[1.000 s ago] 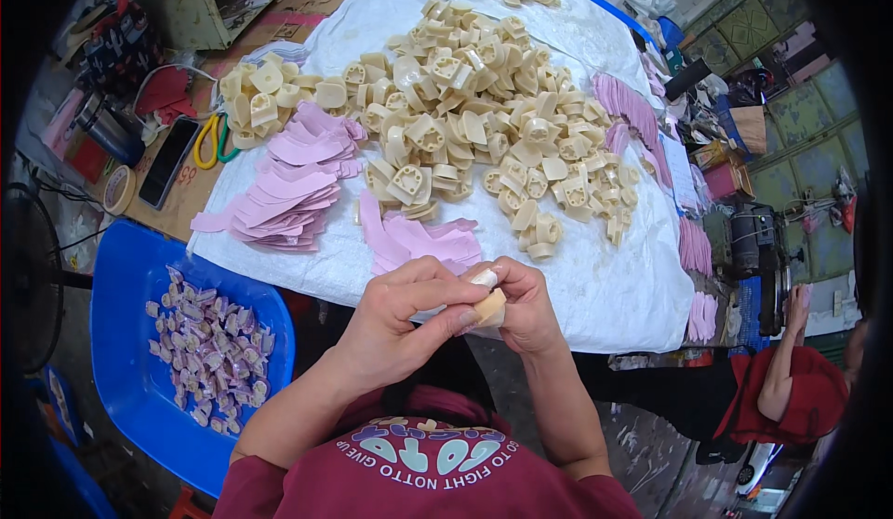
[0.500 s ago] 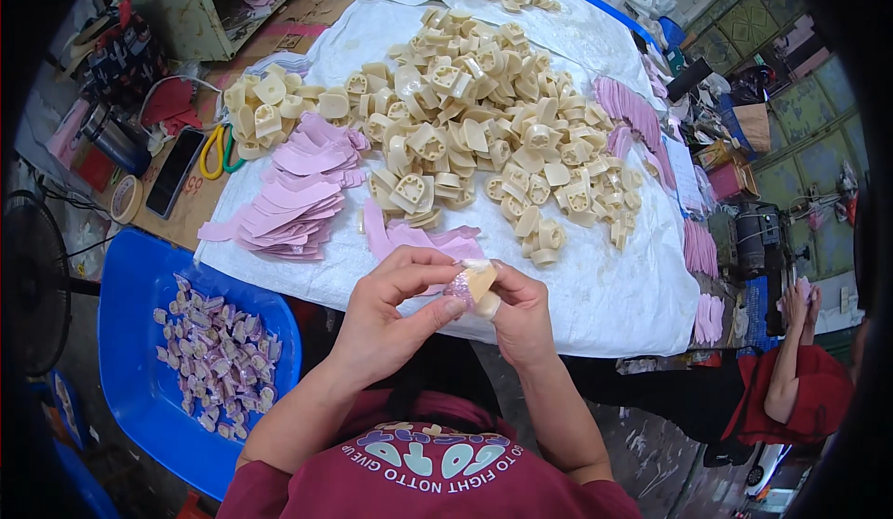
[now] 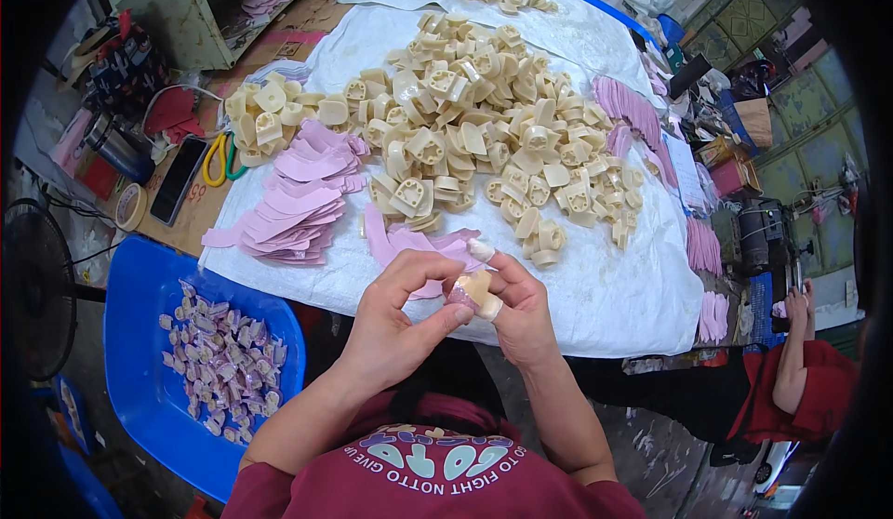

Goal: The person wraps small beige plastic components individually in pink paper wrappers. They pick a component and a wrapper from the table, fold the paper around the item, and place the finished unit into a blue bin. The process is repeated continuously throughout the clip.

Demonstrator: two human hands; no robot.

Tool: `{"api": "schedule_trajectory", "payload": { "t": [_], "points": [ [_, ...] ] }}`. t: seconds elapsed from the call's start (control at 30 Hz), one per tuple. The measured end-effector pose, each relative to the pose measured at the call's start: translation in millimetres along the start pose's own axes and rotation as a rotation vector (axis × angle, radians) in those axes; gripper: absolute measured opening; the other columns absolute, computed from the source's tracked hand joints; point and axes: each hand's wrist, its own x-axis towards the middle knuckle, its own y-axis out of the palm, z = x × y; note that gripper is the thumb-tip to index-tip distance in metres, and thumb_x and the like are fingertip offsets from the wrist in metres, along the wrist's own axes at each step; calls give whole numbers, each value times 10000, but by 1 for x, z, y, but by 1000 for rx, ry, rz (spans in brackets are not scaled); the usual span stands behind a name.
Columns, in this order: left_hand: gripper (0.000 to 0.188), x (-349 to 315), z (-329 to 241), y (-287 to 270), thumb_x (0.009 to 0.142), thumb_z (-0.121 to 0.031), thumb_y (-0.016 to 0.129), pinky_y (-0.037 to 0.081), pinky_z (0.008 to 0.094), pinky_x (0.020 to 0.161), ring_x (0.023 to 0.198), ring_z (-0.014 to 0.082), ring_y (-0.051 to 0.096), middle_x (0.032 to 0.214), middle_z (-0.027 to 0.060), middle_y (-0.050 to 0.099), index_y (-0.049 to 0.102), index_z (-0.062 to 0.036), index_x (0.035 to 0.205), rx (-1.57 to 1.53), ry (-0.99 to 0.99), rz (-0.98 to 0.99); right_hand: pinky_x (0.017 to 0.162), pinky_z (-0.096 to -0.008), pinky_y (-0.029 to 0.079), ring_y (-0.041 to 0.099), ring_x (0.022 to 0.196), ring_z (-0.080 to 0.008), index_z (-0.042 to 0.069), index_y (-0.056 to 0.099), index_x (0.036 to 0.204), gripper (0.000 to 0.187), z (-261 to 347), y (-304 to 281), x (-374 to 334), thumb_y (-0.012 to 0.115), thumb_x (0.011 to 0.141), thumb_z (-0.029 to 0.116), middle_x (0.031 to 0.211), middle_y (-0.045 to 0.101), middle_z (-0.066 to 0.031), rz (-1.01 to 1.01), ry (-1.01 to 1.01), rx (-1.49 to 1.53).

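When viewed from the head camera, shows both hands together on one small cream piece (image 3: 473, 288), with glittery pink on the lower left side. Pinched at the left by thumb and forefinger of the left hand (image 3: 395, 298), braced at the right by thumb and a bent finger of the right hand (image 3: 523, 310), seemingly to steady something so small from two sides. Held with the right forefinger lifted clear, leaving a white fingertip covering (image 3: 480, 250) in plain sight, probably worn for protection or grip. Held around the near edge of the white sheet (image 3: 595, 310), presumably for a close look.

Has loose pink strips (image 3: 437, 240) just beyond the fingers and a stack of pink strips (image 3: 302, 207) to the left, likely fanned for easy picking. Has a heap of cream parts (image 3: 465, 114) farther back on the desk (image 3: 193, 217), perhaps piled centrally to suit either hand. Shows a blue basin (image 3: 144, 333) at lower left, holding pink-and-cream pieces (image 3: 228, 361), apparently placed there to spare room on the sheet. Shows scissors (image 3: 223, 152), phone (image 3: 179, 182) and tape roll (image 3: 139, 205) off the sheet, maybe to avoid clutter.
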Motion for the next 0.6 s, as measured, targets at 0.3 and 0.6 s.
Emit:
{"api": "schedule_trajectory", "payload": {
  "t": [0.3, 0.6],
  "points": [
    [169, 1, 3, -7, 813, -60, 695, 453, 289, 841, 901, 172, 599, 964, 95, 623, 695, -11, 975, 32, -11, -43, 727, -266, 495, 604, 797, -120, 4, 613, 1004, 204, 0, 3, -3, 675, 811, 22, 892, 637, -52, -110, -272, -572],
    [136, 4, 18, -14, 884, -106, 641, 483, 283, 757, 807, 132, 614, 878, 72, 662, 678, 17, 928, -640, -338, -54, 749, -265, 480, 597, 814, -148, 0, 599, 1002, 230, 13, 13, -6, 678, 786, -10, 917, 612, -79, -100, -456, -639]
  ]
}}
